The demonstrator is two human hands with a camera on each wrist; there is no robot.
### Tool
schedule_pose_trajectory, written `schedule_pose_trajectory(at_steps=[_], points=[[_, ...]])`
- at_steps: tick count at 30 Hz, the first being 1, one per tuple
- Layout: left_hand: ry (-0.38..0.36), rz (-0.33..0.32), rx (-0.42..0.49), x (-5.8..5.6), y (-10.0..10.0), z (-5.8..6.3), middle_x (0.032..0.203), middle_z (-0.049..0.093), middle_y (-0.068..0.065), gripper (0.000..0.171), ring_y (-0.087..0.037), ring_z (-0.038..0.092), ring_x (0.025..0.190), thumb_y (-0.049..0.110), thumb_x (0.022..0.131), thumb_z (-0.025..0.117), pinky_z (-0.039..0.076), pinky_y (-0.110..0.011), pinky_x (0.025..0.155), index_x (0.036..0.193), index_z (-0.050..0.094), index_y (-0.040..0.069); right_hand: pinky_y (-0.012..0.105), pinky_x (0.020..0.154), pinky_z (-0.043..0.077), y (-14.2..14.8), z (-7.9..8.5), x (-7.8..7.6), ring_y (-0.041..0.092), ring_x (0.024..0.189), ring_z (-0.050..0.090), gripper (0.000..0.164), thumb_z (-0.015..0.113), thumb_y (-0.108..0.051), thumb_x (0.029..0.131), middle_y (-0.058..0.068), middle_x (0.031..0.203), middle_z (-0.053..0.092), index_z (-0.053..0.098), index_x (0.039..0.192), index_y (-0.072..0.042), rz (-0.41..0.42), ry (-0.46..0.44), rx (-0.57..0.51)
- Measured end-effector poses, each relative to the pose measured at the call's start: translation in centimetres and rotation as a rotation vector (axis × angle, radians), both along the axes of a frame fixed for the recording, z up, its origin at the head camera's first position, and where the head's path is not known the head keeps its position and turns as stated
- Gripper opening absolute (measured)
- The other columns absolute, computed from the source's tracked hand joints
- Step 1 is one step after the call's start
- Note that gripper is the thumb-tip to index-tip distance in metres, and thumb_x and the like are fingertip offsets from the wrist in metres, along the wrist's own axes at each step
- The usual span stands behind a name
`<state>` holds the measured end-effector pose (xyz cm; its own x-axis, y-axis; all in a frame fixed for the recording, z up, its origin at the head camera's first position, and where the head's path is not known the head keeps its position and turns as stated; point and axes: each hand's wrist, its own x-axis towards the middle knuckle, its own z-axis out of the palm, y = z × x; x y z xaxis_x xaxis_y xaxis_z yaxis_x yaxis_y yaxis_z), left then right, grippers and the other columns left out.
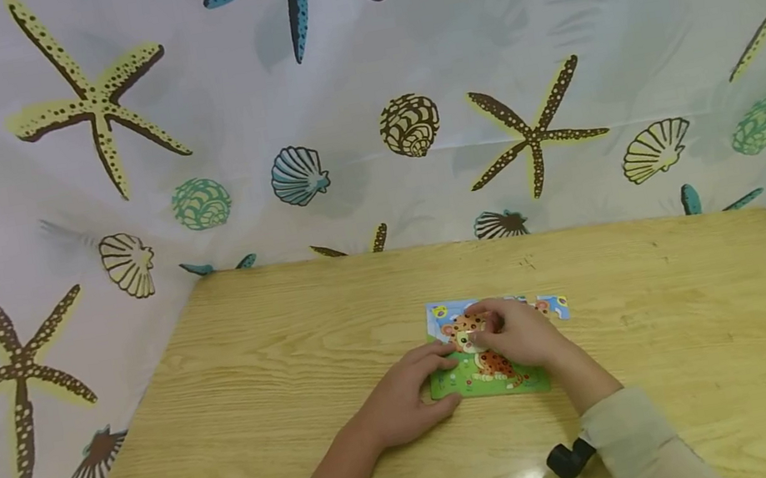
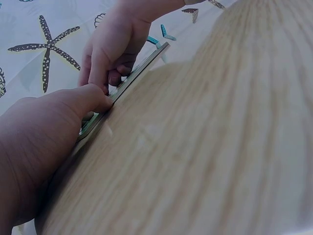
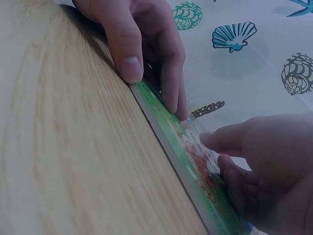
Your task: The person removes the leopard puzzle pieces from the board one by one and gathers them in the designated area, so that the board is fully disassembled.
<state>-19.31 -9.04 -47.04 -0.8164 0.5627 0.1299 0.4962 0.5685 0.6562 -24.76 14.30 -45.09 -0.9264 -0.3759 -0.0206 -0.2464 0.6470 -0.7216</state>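
A thin, colourful jigsaw puzzle board [image 1: 464,384] with a spotted cub on green grass under a blue sky lies on the table. My left hand [image 1: 409,395] rests at its left side, fingers fairly straight across the picture. In the right wrist view, the left thumb [image 3: 131,68] touches the board's near edge. Over the upper middle of the picture, my right hand [image 1: 520,330] has its thumb and bent forefinger close to the cub's face. Whether a piece is between those fingertips is hidden. A blue corner piece [image 1: 556,305] juts out past the board's right side.
The wood-grain table [image 1: 277,333] extends around the board on every side. Behind it and to the left hangs a white cloth [image 1: 343,93] printed with starfish and shells. A black wrist device [image 1: 570,460] sits by the right sleeve.
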Motion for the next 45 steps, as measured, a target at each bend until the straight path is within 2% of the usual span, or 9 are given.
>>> schedule_pose_trajectory(at_steps=[11,28,29,30,32,36,37,39,45], points=[[-0.007,0.011,-0.011,0.3,0.0,-0.2,0.152,0.049,0.003,0.043,-0.020,0.038,0.147,0.030,0.095,0.068,0.035,-0.045,0.120,0.133,0.063,0.012,0.023,0.041,0.027,-1.6,1.2,0.6,0.009,0.041,0.031,0.045,0.057,-0.023,0.101,-0.005,0.050,0.041,0.054,0.145,-0.018,0.052,0.003,0.241],[-0.008,0.005,-0.001,0.0,0.0,-0.1,0.152,0.048,0.003,0.042,-0.020,0.037,0.147,0.031,0.095,0.068,0.035,-0.045,0.119,0.133,0.063,0.013,0.024,0.042,0.027,-2.1,1.4,0.3,0.010,0.041,0.030,0.046,0.050,-0.019,0.103,-0.002,0.050,0.041,0.049,0.148,-0.023,0.035,-0.021,0.311],[-0.008,0.005,-0.002,0.0,0.1,-0.1,0.152,0.048,0.003,0.042,-0.020,0.037,0.147,0.031,0.095,0.068,0.035,-0.046,0.119,0.133,0.063,0.013,0.025,0.042,0.028,-2.0,1.4,0.3,0.012,0.042,0.031,0.045,0.050,-0.019,0.103,0.001,0.051,0.046,0.050,0.148,-0.023,0.035,-0.018,0.310],[-0.007,0.005,-0.003,0.0,0.1,-0.1,0.152,0.048,0.003,0.042,-0.020,0.037,0.147,0.031,0.095,0.068,0.036,-0.046,0.119,0.133,0.063,0.013,0.028,0.045,0.036,-2.0,1.6,0.4,0.015,0.047,0.045,0.045,0.051,-0.019,0.103,0.005,0.058,0.056,0.050,0.147,-0.023,0.033,-0.008,0.313],[-0.015,0.009,-0.009,0.0,0.1,-0.2,0.152,0.048,0.004,0.043,-0.019,0.037,0.147,0.032,0.095,0.068,0.036,-0.045,0.119,0.133,0.063,0.013,0.031,0.049,0.040,-2.0,1.6,0.4,0.020,0.054,0.049,0.044,0.052,-0.020,0.102,0.017,0.083,0.066,0.052,0.146,-0.024,0.023,-0.001,0.308],[-0.022,0.020,-0.017,0.0,0.1,-0.2,0.153,0.047,0.005,0.044,-0.017,0.037,0.147,0.032,0.095,0.068,0.035,-0.044,0.120,0.134,0.063,0.014,0.033,0.051,0.044,-1.9,1.8,0.5,0.023,0.061,0.051,0.043,0.055,-0.022,0.102,0.031,0.131,0.044,0.052,0.144,-0.026,-0.010,-0.022,0.260],[-0.025,0.024,-0.019,0.0,0.1,-0.2,0.153,0.047,0.005,0.044,-0.017,0.037,0.147,0.033,0.095,0.068,0.035,-0.043,0.120,0.134,0.063,0.014,0.029,0.047,0.038,-1.8,1.7,0.5,0.017,0.055,0.041,0.043,0.056,-0.022,0.102,0.030,0.129,0.039,0.051,0.144,-0.026,-0.017,-0.038,0.241],[-0.020,0.023,-0.018,0.0,0.1,-0.1,0.152,0.047,0.005,0.044,-0.017,0.037,0.147,0.033,0.095,0.068,0.035,-0.043,0.120,0.134,0.063,0.014,0.027,0.046,0.036,-1.7,1.7,0.5,0.015,0.053,0.037,0.043,0.056,-0.022,0.102,0.027,0.129,0.035,0.051,0.145,-0.026,-0.021,-0.051,0.213],[-0.010,0.017,-0.016,0.0,0.2,0.0,0.152,0.048,0.005,0.043,-0.016,0.037,0.147,0.032,0.094,0.069,0.035,-0.043,0.120,0.132,0.063,0.013,0.026,0.050,0.036,-1.3,1.7,0.4,0.013,0.054,0.037,0.040,0.056,-0.017,0.102,0.025,0.137,0.029,0.054,0.142,-0.022,0.001,-0.036,0.163]])
